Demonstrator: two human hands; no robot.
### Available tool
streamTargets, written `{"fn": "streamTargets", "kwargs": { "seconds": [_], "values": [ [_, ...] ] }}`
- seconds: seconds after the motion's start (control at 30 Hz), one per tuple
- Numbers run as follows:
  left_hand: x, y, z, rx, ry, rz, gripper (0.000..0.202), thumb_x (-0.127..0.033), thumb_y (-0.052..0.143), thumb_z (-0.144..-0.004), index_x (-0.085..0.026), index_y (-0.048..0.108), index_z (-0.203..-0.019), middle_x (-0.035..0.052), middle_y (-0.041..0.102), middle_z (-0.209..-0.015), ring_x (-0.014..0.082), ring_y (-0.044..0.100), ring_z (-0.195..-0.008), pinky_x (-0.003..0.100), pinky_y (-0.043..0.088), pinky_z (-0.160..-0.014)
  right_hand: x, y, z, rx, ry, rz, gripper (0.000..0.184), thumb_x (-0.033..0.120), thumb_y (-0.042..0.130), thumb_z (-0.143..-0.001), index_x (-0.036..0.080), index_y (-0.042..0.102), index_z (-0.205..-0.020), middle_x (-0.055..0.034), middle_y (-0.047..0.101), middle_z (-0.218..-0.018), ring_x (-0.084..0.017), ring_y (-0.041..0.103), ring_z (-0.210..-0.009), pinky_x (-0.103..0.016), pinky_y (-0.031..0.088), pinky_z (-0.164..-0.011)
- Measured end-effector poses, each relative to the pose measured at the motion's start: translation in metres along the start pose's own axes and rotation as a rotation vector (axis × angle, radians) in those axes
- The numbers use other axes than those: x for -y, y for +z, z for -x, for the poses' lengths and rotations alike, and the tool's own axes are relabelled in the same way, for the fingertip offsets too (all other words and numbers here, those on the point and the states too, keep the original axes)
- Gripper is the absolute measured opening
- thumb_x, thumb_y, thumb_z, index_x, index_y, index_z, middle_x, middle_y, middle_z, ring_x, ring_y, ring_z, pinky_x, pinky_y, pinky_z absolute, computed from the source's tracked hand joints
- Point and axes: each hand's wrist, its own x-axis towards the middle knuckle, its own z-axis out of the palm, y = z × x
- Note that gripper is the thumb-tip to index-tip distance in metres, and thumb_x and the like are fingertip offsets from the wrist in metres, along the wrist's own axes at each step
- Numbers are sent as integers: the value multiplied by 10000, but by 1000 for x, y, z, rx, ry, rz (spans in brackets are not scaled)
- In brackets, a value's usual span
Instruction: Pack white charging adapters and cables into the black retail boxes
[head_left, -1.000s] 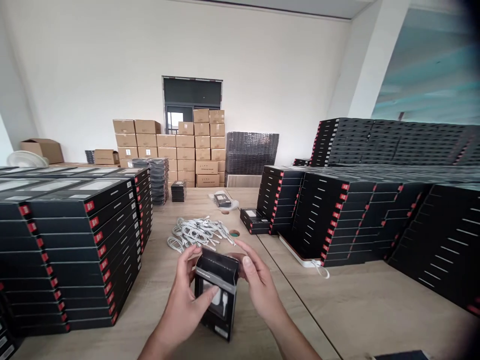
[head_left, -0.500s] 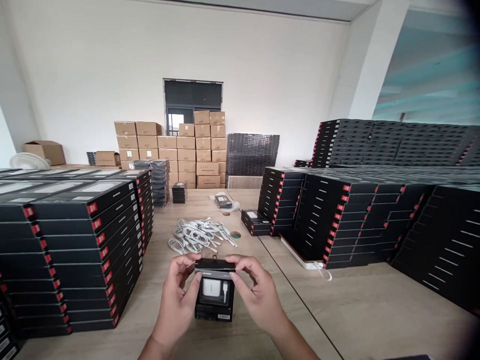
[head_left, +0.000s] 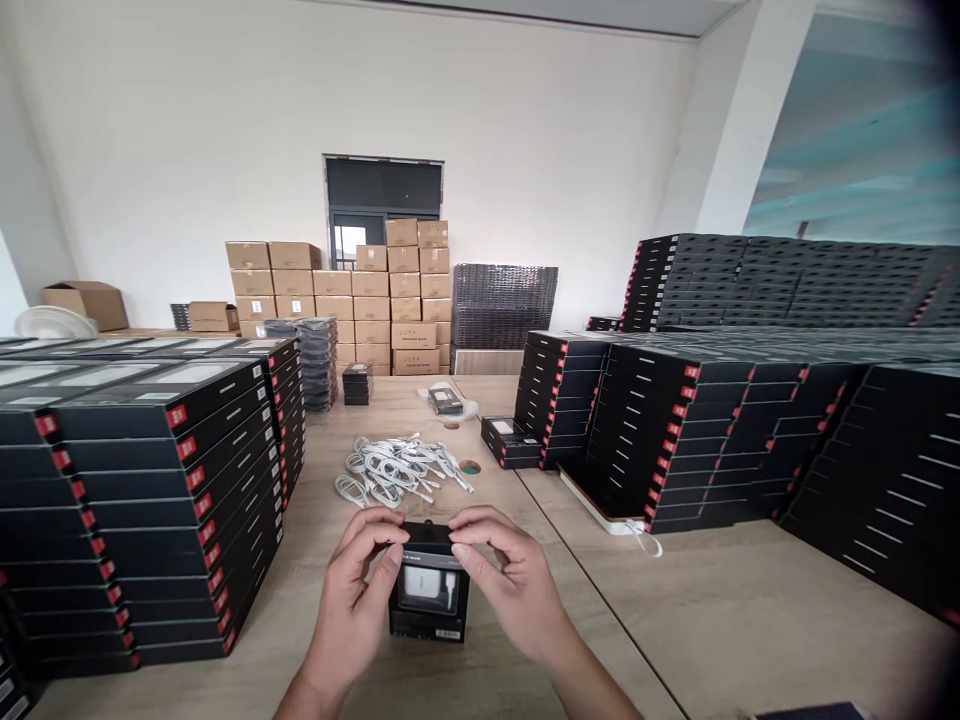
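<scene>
A small black retail box (head_left: 428,618) stands upright on the wooden table in front of me. Through its front window show a white charger block (head_left: 422,582) and a white cable plug (head_left: 450,590). My left hand (head_left: 360,575) pinches the box's top left edge, thumb at the front and fingers over the top. On the opposite top corner, my right hand (head_left: 506,575) holds it in the same way. A black top flap (head_left: 427,537) lies between the fingertips, with a small loop behind it. Just beyond the box lies a loose heap of white cables (head_left: 397,468).
Tall stacks of flat black boxes rise on the left (head_left: 150,500) and on the right (head_left: 645,430). A white tray (head_left: 600,508) with a cable sits by the right stack. Farther back are a clear-wrapped box (head_left: 445,400), a small black stack (head_left: 358,384) and brown cartons (head_left: 371,308).
My fingertips have moved inward over the top of the box, and the top flap is tilted differently. The box stays in the same place between both hands.
</scene>
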Motion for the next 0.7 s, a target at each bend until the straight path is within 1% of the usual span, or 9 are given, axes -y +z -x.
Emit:
{"fn": "streamTargets", "kwargs": {
  "seconds": [0.13,0.2,0.27,0.33,0.4,0.43,0.5,0.57,0.7],
  "values": [
    [5,-3,0,29,8,13,192,-319,516,-918,-232,686,-942,95,586,-1199,255,543,-1178,410,425,-997,-2,-6,0,112,37,-34,119,321,677,-849,250,764,-890,-89,698,-1130,-249,639,-1068,-391,474,-961],
    [7,-3,0,53,-8,35,204,-327,527,-911,-234,698,-973,103,565,-1283,273,511,-1243,445,399,-1048,-7,-6,-1,120,89,-89,138,348,707,-823,248,768,-895,-92,696,-1163,-257,643,-1074,-394,489,-949],
    [9,0,2,71,-45,90,263,-330,548,-898,-258,673,-1119,97,505,-1400,283,439,-1333,469,348,-1109,-15,-6,-3,42,150,-147,172,388,733,-792,240,774,-871,-95,708,-1147,-265,652,-1051,-398,502,-931],
    [11,4,4,105,-113,188,470,-320,564,-890,-303,510,-1356,92,452,-1474,273,394,-1380,478,316,-1139,-26,-8,-5,-105,218,-207,218,422,767,-749,227,776,-845,-95,732,-1070,-266,664,-992,-400,515,-898],
    [13,8,7,161,-179,269,635,-305,578,-882,-317,337,-1469,99,415,-1512,267,391,-1389,479,320,-1141,-36,-12,-8,-255,295,-304,258,442,791,-714,213,767,-831,-77,748,-942,-245,673,-873,-389,542,-811],
    [14,10,8,193,-200,280,662,-298,591,-873,-312,322,-1477,103,398,-1525,270,388,-1391,480,321,-1141,-40,-15,-8,-311,330,-368,275,450,796,-705,207,760,-828,-63,745,-883,-226,668,-806,-373,552,-753],
    [16,13,10,252,-215,255,647,-286,628,-843,-289,393,-1446,103,365,-1546,285,355,-1410,481,306,-1150,-46,-21,-10,-379,368,-479,292,456,802,-695,199,747,-824,-39,732,-813,-195,649,-719,-341,551,-674],
    [18,14,11,287,-217,220,628,-274,657,-813,-266,458,-1409,106,386,-1535,295,339,-1417,482,285,-1161,-48,-24,-10,-406,378,-524,296,446,820,-674,193,745,-809,-31,730,-793,-182,642,-698,-329,547,-661],
    [22,16,11,309,-225,195,610,-254,649,-813,-261,476,-1397,101,433,-1505,288,353,-1410,476,268,-1169,-47,-23,-11,-429,383,-540,308,433,844,-640,190,754,-805,-32,738,-786,-183,646,-698,-333,550,-670]
  ]
}}
